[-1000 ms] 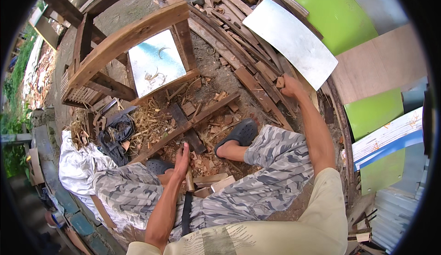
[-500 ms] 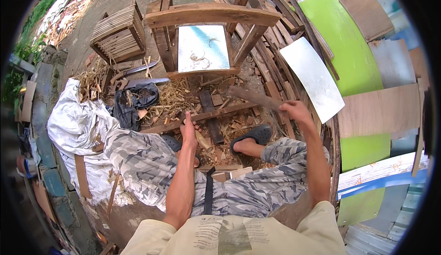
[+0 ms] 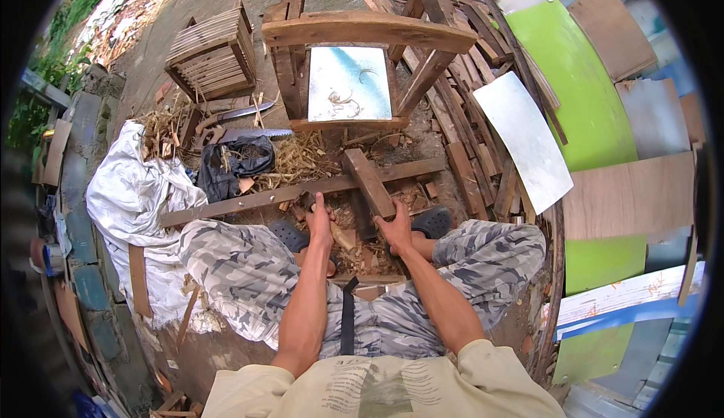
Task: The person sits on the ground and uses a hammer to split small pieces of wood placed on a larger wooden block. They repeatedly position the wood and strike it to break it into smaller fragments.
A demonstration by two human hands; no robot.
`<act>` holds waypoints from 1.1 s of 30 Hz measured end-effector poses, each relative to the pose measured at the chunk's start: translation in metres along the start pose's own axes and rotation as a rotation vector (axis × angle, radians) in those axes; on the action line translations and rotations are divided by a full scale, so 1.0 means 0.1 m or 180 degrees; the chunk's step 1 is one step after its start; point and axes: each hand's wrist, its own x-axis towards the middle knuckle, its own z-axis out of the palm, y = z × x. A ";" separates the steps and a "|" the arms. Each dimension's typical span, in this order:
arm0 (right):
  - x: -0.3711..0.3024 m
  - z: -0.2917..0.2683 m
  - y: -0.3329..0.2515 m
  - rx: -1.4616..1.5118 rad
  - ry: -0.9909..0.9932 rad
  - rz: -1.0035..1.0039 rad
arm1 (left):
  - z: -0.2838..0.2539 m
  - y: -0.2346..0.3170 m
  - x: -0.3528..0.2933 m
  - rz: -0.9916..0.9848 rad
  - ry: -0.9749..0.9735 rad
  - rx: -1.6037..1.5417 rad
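Note:
My right hand (image 3: 396,228) is closed on the near end of a short brown wood block (image 3: 369,184), which is tilted and crosses in front of a long wooden bar (image 3: 302,192). The bar lies slantwise over wood chips, its left end reaching the white sack cloth. Close to the bar's near side, my left hand (image 3: 322,220) is wrapped round a tool with a pale wooden handle (image 3: 344,238); its dark other end is mostly hidden by my fingers. Another dark wood piece (image 3: 363,220) lies on the ground between my hands.
A wooden chair frame (image 3: 369,32) with a white-blue seat panel (image 3: 349,86) stands ahead. To its left are a slatted wooden crate (image 3: 210,52), a handsaw (image 3: 253,134) and a black plastic bag (image 3: 230,165). Stacked planks (image 3: 452,116) and a green sheet (image 3: 573,86) lie right.
My right hand has brought the wood block from the right in toward the middle, beside my left hand. The long bar now extends farther left. My left hand keeps its tool.

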 end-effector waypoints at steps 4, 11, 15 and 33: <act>-0.02 0.13 0.00 -0.0568 -0.1053 0.0478 | -0.05 -0.08 -0.05 0.0021 -0.0043 0.0422; 0.02 0.38 0.11 -0.0837 -0.1534 0.0589 | -0.24 -0.46 0.06 0.0036 0.0131 0.1379; 0.02 0.52 0.19 -0.0663 -0.1576 0.0674 | -0.32 -0.60 0.08 0.0329 -0.0104 0.1930; 0.27 -0.62 -0.95 0.1518 -0.1678 0.2563 | 0.83 -0.25 -0.20 0.1160 -0.1351 0.2954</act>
